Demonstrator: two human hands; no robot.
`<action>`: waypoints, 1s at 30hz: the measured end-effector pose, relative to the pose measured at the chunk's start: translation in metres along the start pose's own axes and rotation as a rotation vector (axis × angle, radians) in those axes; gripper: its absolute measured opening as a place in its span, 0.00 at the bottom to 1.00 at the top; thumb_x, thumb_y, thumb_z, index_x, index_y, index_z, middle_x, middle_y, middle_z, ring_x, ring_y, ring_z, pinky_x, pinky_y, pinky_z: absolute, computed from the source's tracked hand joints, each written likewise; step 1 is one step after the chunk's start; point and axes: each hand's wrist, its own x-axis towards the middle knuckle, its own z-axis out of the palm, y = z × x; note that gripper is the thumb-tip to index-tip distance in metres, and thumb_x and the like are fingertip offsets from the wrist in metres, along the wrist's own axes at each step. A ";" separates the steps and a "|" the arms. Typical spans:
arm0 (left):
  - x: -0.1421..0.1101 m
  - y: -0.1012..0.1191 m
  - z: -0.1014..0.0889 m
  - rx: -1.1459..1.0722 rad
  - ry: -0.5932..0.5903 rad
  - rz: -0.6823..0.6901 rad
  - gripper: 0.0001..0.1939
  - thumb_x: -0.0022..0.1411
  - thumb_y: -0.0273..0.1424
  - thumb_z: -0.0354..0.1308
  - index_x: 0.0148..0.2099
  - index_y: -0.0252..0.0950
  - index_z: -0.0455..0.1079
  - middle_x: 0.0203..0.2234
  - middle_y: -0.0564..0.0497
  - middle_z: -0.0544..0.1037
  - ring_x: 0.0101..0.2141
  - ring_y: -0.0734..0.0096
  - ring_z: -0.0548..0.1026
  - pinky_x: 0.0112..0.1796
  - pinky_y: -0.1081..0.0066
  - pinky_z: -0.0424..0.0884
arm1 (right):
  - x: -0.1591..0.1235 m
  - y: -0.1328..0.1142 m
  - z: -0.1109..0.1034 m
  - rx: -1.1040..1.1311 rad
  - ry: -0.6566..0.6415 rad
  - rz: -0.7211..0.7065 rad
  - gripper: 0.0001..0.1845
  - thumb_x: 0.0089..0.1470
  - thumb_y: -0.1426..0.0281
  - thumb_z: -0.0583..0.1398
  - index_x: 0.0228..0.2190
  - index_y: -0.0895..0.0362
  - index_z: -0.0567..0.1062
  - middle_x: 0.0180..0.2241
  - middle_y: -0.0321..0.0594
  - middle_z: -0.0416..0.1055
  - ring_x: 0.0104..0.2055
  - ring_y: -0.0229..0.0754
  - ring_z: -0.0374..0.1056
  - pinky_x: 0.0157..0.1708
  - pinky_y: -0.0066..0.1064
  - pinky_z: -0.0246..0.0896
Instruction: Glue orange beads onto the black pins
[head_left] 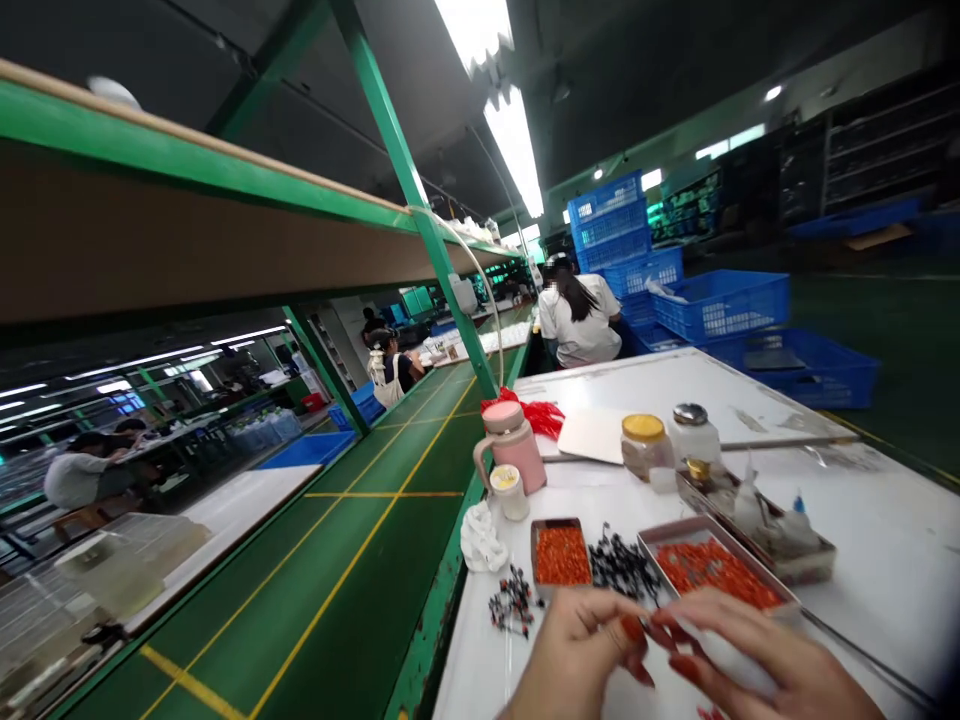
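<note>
My left hand (581, 650) and my right hand (757, 655) meet low over the white table (885, 540), fingertips pinched together on a small thin piece I cannot make out. Just beyond them lie a pile of small black parts (622, 566), a small tray of orange beads (561, 553) and a larger tray of orange beads (716, 566). A second cluster of black-and-red parts (514, 602) lies left of my left hand.
A pink mug (512, 445), a small white jar (511, 491), a yellow-lidded jar (644, 443), a white bottle (693, 431), a tool tray (772, 525) and crumpled white cloth (481, 538) stand behind. A green conveyor (360, 540) runs left. Other people sit ahead; blue crates (724, 305) stack right.
</note>
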 end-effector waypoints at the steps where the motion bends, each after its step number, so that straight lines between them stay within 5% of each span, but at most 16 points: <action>1: -0.002 0.002 0.000 0.009 -0.012 0.032 0.26 0.54 0.46 0.61 0.36 0.24 0.77 0.20 0.49 0.67 0.23 0.81 0.67 0.29 0.79 0.65 | 0.001 -0.007 -0.005 -0.017 -0.014 0.002 0.11 0.53 0.62 0.63 0.37 0.52 0.80 0.37 0.39 0.76 0.38 0.39 0.74 0.37 0.22 0.70; 8: -0.003 0.002 0.001 0.053 -0.067 0.035 0.18 0.58 0.40 0.59 0.35 0.27 0.72 0.23 0.51 0.69 0.27 0.82 0.68 0.32 0.80 0.67 | 0.012 -0.036 -0.012 0.109 -0.019 0.102 0.08 0.55 0.67 0.62 0.37 0.57 0.77 0.35 0.40 0.74 0.37 0.39 0.70 0.37 0.30 0.66; 21: -0.005 0.004 0.000 0.148 -0.078 0.077 0.17 0.60 0.38 0.56 0.39 0.28 0.74 0.23 0.51 0.69 0.28 0.82 0.66 0.32 0.80 0.64 | 0.010 -0.033 -0.009 0.084 0.014 0.072 0.11 0.55 0.68 0.62 0.42 0.55 0.77 0.39 0.39 0.75 0.41 0.39 0.71 0.42 0.30 0.66; 30: -0.004 0.003 -0.001 0.317 -0.056 0.111 0.16 0.61 0.38 0.54 0.30 0.28 0.71 0.23 0.51 0.70 0.27 0.83 0.65 0.32 0.80 0.62 | 0.008 -0.028 -0.007 0.089 -0.021 0.118 0.11 0.56 0.66 0.61 0.41 0.57 0.77 0.37 0.40 0.74 0.39 0.39 0.70 0.39 0.31 0.66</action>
